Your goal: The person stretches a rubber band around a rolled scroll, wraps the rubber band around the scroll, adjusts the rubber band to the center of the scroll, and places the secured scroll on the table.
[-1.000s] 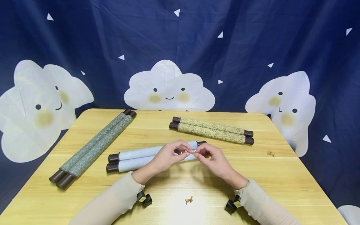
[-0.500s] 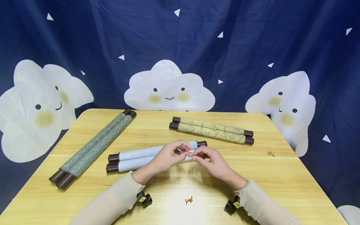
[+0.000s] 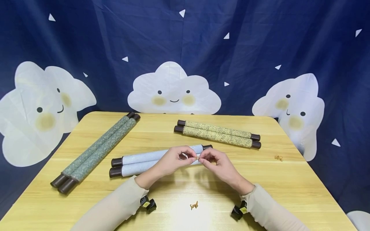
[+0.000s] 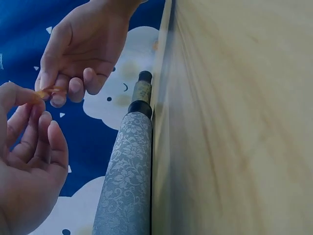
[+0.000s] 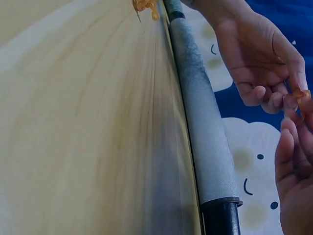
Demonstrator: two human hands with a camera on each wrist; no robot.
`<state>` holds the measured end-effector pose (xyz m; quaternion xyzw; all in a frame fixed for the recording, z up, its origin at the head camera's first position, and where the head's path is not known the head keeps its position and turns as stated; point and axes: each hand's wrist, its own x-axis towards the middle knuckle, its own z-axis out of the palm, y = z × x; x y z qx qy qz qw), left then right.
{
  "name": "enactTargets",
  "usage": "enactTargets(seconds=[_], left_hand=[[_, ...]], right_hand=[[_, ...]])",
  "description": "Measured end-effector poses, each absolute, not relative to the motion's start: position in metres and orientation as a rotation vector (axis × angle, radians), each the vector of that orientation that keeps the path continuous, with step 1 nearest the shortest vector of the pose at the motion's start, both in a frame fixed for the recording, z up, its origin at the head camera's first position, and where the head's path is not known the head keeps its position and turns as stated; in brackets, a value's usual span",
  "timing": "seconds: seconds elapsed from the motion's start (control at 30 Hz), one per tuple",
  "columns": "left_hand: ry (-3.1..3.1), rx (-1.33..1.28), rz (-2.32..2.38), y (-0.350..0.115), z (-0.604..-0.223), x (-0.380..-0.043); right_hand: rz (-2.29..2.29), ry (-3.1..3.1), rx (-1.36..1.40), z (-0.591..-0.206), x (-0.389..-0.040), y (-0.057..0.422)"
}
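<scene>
Over the right part of a pale blue scroll (image 3: 138, 168), rolled from both ends, my two hands meet fingertip to fingertip. My left hand (image 3: 173, 160) pinches a small amber rubber band (image 4: 49, 91) between thumb and forefinger. My right hand (image 3: 221, 165) pinches the same band from the other side, as the right wrist view also shows. Little of the band is visible between the fingertips. Dark brown knobs cap the scroll's ends; the hands hide part of its right half.
A green scroll (image 3: 101, 149) lies slanted at the left. At the back right lies a yellow patterned scroll (image 3: 216, 134). One amber rubber-band tangle (image 3: 194, 205) rests near the front of the wooden table (image 3: 162, 205), another bundle (image 3: 278, 158) near its right edge.
My right fingertips drew slightly apart and shifted around the rubber band, then closed in on it again. The left hand stays almost in place. Scrolls and loose bands have not moved.
</scene>
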<state>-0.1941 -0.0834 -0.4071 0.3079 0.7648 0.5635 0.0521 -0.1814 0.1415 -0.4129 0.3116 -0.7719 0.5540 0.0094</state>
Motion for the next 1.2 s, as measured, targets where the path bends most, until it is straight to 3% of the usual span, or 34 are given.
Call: enactTargets(seconds=[0.63,0.8,1.0,1.2], left_hand=[[2.628,0.968,1.590,-0.086,-0.405,-0.195],[2.754,0.942,1.430,-0.088,-0.406,-0.198],[2.538,0.810,1.633,-0.092,-0.408,-0.203],[2.425,0.950,1.632,-0.087,-0.407,-0.199]], right_hand=[[1.874,-2.375,1.097,-0.412,-0.183,0.143],[2.002,-2.275,1.047,-0.412,-0.184,0.146],[2.003,-2.321,0.875,-0.409,-0.186,0.146],[1.893,-2.488,0.875,-0.413,-0.183,0.141]])
